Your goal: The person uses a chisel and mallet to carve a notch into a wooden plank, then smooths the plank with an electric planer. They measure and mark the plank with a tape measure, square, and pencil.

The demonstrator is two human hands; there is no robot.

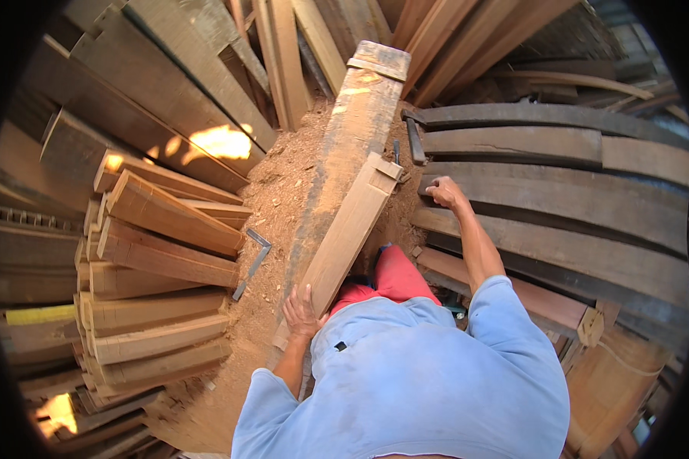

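A pale board [344,229] with a notched upper end lies lengthwise on a weathered thick plank [352,115]. My left hand [302,312] rests on the board's near end, its fingers stretched out along it. My right hand [445,191] is raised to the right of the notched end with curled fingers; what is in it, if anything, is too small to make out. A slim tool with a blue handle [396,151] is just beyond the notch, and a dark metal bar [415,139] is to its right.
A metal square [253,260] lies on wood shavings [279,191] left of the plank. Stacked cut boards [161,268] stand at the left, with wide planks [145,99] behind. Long beams [551,191] lie along the right, and more timber [459,38] stands at the far end.
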